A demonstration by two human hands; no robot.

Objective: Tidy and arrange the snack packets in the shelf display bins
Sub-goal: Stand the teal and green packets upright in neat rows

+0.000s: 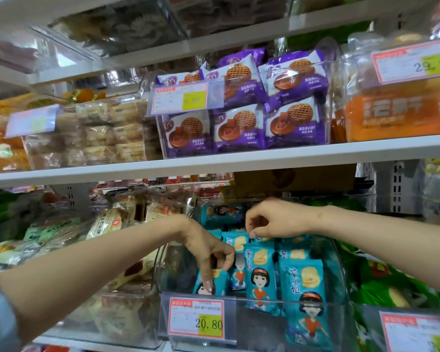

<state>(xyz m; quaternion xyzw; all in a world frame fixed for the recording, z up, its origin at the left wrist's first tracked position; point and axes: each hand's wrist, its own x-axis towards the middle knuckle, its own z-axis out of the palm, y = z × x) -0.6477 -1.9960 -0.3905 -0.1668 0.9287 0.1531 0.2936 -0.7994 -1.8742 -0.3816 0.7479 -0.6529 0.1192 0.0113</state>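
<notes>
Teal snack packets [305, 295]: stood upright in rows in a clear bin [340, 271] on the lower shelf, behind price tag 20.80 [197, 318]. Left hand [211, 250]: fingers curled, pinching the front-left packet [220, 280], forefinger down its face. Right hand [274, 218]: thumb and fingertips nipping the top edge of the middle packet [261, 273]. Purple biscuit packets [239, 128]: bin on the shelf above.

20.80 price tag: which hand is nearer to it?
Left. The left hand grips a front teal packet, fingertip just above the price tag; the right hand is higher and further back, pinching a second teal packet by its top.
</notes>
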